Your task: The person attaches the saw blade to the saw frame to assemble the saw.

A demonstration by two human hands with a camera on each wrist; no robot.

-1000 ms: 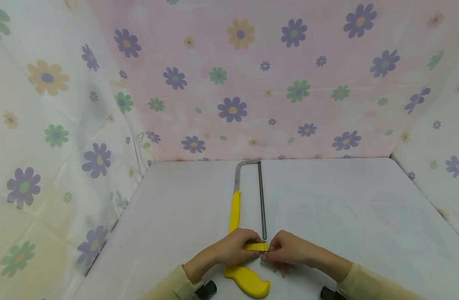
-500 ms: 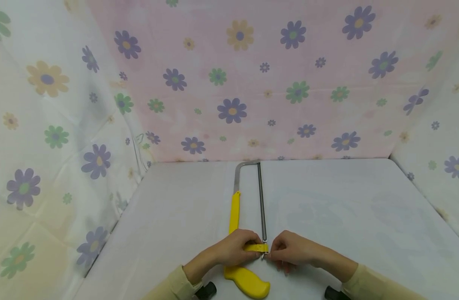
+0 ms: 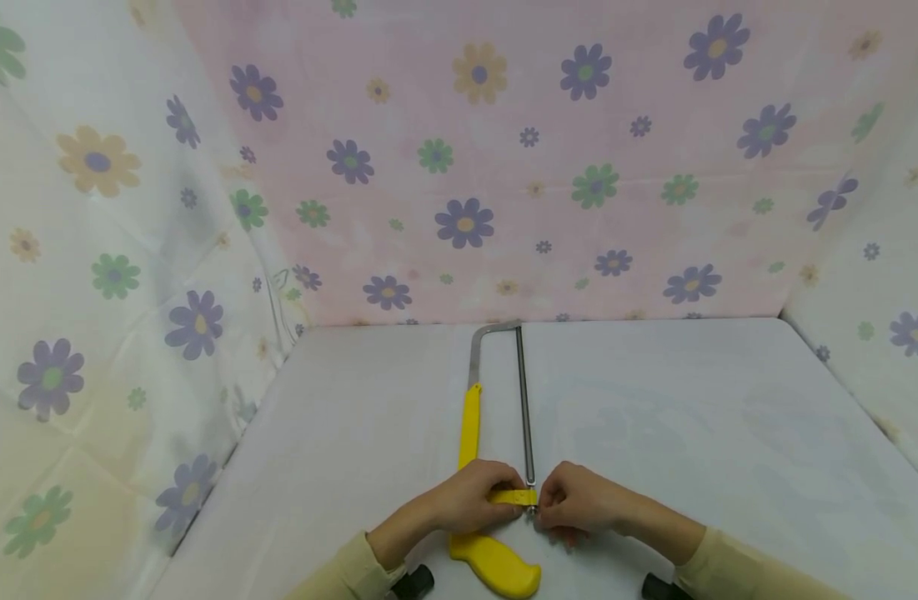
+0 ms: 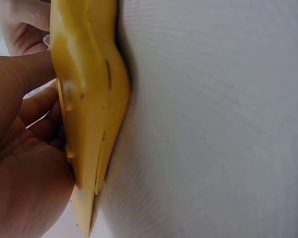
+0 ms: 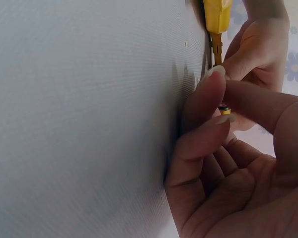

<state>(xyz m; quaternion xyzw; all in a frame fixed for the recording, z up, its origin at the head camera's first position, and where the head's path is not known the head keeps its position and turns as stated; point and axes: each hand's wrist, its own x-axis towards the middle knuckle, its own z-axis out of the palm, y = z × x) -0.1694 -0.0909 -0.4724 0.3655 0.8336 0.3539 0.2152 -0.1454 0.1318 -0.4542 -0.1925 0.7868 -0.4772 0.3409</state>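
Note:
A hacksaw with a yellow handle [image 3: 496, 567] lies on the white table, its metal frame pointing away and its dark blade [image 3: 524, 400] on the right side. My left hand [image 3: 477, 496] grips the yellow frame near the short yellow arm [image 3: 514, 497] that carries the blade's near end. Seen from the left wrist, the yellow handle [image 4: 92, 74] runs beside the palm and fingers. My right hand [image 3: 579, 500] has curled fingers, with thumb and fingertips pinching at the small silver wing nut [image 3: 531, 512] below that arm. In the right wrist view, the fingers [image 5: 203, 104] mostly hide the nut.
White tabletop [image 3: 691, 433] spreads around the saw. Flowered cloth [image 3: 459, 167] hangs behind and at both sides. Dark wrist camera mounts [image 3: 413, 581] sit below both cuffs.
The right fingers shift slightly around the wing nut, moving off to its right and back close to it. The left hand and the hacksaw stay in place.

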